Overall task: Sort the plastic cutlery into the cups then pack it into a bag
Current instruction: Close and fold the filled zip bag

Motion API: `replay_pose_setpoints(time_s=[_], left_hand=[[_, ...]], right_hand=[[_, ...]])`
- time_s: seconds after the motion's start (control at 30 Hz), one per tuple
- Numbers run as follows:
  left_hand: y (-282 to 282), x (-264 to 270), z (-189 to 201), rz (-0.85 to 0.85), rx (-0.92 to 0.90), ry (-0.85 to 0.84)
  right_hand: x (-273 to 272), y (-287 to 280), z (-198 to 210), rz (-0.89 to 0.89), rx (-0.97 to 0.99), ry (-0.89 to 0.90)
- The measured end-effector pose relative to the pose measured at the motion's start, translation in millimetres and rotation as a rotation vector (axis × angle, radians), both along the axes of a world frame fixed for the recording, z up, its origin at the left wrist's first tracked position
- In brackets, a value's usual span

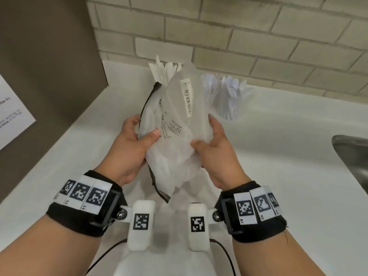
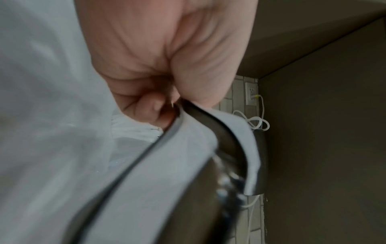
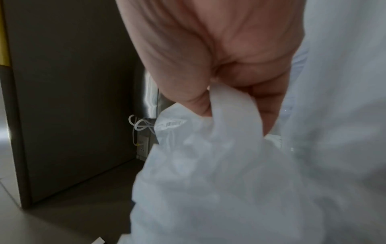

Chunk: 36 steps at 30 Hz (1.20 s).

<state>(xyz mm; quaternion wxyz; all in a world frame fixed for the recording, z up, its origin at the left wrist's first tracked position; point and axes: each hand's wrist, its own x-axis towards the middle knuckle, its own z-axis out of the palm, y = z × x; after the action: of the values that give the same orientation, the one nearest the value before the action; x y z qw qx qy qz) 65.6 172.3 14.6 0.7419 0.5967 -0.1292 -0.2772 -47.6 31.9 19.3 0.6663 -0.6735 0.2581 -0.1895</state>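
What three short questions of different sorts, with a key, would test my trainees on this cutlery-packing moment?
1. True or false: both the left hand and the right hand grip the plastic bag.
2. Multiple choice: where does the clear cup of cutlery stand? A) inside the sink B) on the counter behind the bag, to its right C) in the right hand.
3. Fill in: the white strip stuck on the bag's front is a ______ label.

Key
1. True: each hand holds one side of the bag, thumb on the front.
2. B. The steel sink lies at the far right edge, apart from the cup.
3. Barcode.
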Motion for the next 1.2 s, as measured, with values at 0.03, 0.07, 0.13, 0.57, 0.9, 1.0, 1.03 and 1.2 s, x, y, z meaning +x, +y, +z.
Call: replay_pose_setpoints(time_s=[0.03,0.07,0.13,0.57,0.9,1.0,1.03,1.2], left_hand=[[2.8,0.2,-1.6,0.034,0.020,-0.001],[5.5,0.5,-2.5,0.045,0.041,-0.005],[12.2,-2.9,1.5,-0.038,0.054,0.013],[40.3,-12.4,5.5,-0.268,-0.115,-0.080],[58.5,-13.4,4.7,-0.402,-0.267,0.017],[65.7,-20.9,6.4,-0.526,-0.280,0.244],[64.5,-25.0,6.9,-0.535,-0.221,0.238],[55.0,-45.6,10.8,-0.377,0.150,-0.147]], right_hand=[[-3.4,0.2,-4.1,-0.009,-0.019,-0.014],[-6.6,0.4,-6.7,-0.010,-0.036,-0.016],[-11.9,3.1,-6.6,-0.003,-0.036,-0.006],[-46.4,6.4,5.4,0.343,0.535,-0.345],[-49.4,28.6,7.2,0.176,0.204,-0.112],[-49.9,28.6,3.4,0.062,0.160,-0.109],[-49.4,31.7,3.0,0.050,0.136,-0.097],[-52.5,40.8,6.5,0.011,-0.012,-0.073]])
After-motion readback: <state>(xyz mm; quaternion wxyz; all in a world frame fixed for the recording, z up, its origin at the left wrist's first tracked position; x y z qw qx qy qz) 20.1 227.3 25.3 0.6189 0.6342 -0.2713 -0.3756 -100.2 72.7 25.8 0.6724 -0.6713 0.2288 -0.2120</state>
